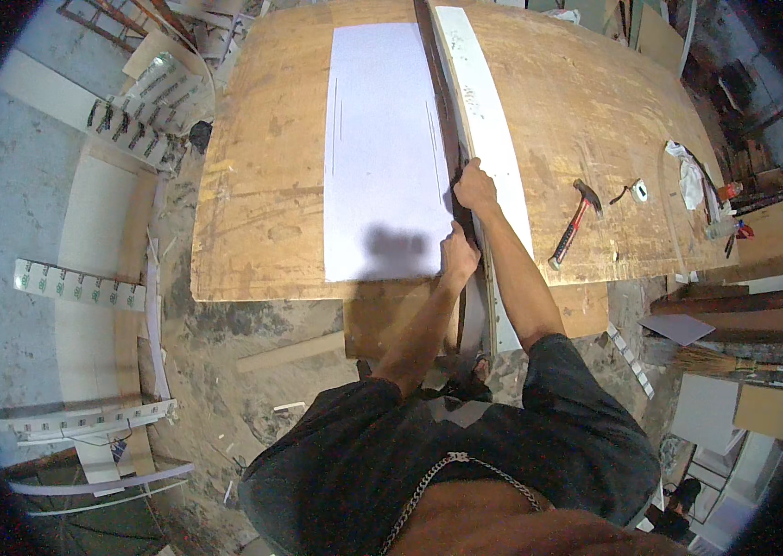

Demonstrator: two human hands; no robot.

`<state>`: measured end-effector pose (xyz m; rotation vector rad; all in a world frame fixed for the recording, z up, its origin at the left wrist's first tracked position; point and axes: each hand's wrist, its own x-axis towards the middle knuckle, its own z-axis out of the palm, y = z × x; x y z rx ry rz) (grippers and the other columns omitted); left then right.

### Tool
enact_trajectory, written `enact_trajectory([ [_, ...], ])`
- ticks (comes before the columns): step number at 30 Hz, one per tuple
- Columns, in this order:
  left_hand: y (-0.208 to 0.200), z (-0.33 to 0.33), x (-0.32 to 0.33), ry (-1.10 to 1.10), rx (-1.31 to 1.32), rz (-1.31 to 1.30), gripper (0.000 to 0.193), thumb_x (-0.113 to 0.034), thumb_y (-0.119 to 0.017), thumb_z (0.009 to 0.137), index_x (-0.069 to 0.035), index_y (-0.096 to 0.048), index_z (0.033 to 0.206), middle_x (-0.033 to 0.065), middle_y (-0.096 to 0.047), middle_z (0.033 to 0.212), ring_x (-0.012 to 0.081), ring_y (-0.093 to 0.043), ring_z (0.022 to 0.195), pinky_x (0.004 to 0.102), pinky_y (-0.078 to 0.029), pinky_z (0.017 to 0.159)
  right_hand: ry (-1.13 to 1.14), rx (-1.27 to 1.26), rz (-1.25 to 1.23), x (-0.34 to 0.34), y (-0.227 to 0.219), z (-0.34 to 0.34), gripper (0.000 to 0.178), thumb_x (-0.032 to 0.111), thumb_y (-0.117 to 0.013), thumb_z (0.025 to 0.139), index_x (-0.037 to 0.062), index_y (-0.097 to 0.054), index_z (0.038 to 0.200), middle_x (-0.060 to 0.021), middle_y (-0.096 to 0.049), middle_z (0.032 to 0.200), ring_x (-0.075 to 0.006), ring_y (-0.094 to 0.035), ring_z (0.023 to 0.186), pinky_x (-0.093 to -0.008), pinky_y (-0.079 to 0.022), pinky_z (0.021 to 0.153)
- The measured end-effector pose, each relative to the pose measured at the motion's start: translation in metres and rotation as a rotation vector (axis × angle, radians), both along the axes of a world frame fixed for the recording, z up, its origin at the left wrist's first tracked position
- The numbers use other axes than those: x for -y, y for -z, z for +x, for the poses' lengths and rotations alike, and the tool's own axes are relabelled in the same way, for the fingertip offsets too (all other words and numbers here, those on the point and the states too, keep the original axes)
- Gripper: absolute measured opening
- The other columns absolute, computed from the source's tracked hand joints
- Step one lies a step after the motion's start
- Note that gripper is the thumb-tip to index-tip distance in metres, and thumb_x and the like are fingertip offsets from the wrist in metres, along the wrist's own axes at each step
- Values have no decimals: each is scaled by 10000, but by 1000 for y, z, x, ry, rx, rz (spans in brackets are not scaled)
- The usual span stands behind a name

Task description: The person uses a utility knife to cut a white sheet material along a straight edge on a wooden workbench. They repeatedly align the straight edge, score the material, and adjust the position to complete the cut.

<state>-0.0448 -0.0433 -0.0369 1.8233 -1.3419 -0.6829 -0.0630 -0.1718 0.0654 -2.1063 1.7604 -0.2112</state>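
A long dark brown strip [444, 79] runs away from me across the wooden table, its near end past the table edge. My right hand [477, 190] is closed on it, fingers curled over the edge. Closer to me, my left hand [459, 254] is also closed at the strip, its fingertips partly hidden. On the left lies a flat white panel [382, 139] with thin dark lines; a hand's shadow falls on its near end. Against the strip's right side runs a narrow white board [489, 120] with small dark marks, passing beneath my right forearm.
The wooden table [262, 176] carries a claw hammer [577, 222] with a red-and-black handle, a small white tape measure [639, 191] and a crumpled white bag [691, 181] at the right. Boards lean along the left wall. Offcuts and a straw broom [725, 360] are at the right.
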Motion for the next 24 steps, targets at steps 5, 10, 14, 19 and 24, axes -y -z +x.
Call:
enact_trajectory([
  [5, 6, 10, 9, -18, 40, 44, 662, -67, -650, 758, 246, -383, 1277, 303, -666, 832, 448, -670, 799, 495, -553, 746, -32, -23, 19, -12, -9, 3, 410, 96, -546, 832, -127, -418, 1151, -338, -670, 969, -438, -684, 937, -477, -529, 878],
  [10, -1, 9, 23, 26, 27, 142, 732, -65, -673, 746, 251, -335, 1313, 312, -667, 881, 442, -672, 843, 486, -556, 783, -26, -26, -26, -9, -6, -1, 417, 94, -553, 819, -130, -414, 1142, -339, -672, 947, -437, -687, 920, -488, -524, 872],
  [14, -7, 7, 23, 45, -12, 157, 762, -67, -687, 751, 241, -307, 1335, 318, -664, 921, 445, -667, 895, 490, -552, 812, -24, -18, -40, -8, 5, -9, 430, 95, -556, 812, -131, -406, 1146, -335, -672, 927, -445, -684, 905, -497, -522, 861],
  [19, -5, 13, 18, 14, -18, 190, 749, -93, -674, 801, 191, -295, 1382, 327, -654, 946, 466, -649, 937, 504, -539, 821, -19, 6, -44, -9, 10, -4, 426, 89, -569, 806, -121, -406, 1140, -337, -668, 925, -447, -682, 892, -496, -527, 849],
  [24, -16, 1, -8, -70, -190, 34, 658, -100, -571, 904, 107, -270, 1451, 360, -608, 1117, 499, -620, 998, 520, -510, 891, -25, 31, -22, 1, 13, -7, 446, 101, -608, 803, -112, -395, 1131, -351, -656, 938, -464, -675, 895, -502, -540, 833],
])
